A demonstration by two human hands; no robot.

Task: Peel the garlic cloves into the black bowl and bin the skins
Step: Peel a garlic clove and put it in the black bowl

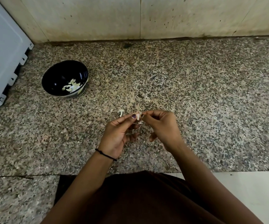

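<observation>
Head view gives me both hands meeting over the speckled counter [195, 94], well to the right of the black bowl [49, 73] and nearer the body than it is. The left hand [117, 133] pinches a garlic clove [137, 113] between thumb and forefinger. The right hand [163, 126] pinches the same clove from the other side, fingertips touching the left's. I take this as the left steadying the clove while the right nips at the papery skin, though the clove is too small for me to tell how much skin is off.

The bowl sits within easy reach of the left hand, which suits dropping each finished clove into it. Pale peeled cloves [72, 86] already lie inside, against the wall nearest the hands. A white scrap of skin [121, 112] lies on the counter to the right of the bowl, just beside the left fingertips, so I judge binning comes later. No bin is in view. Left of the bowl stands a white appliance [3, 50].
</observation>
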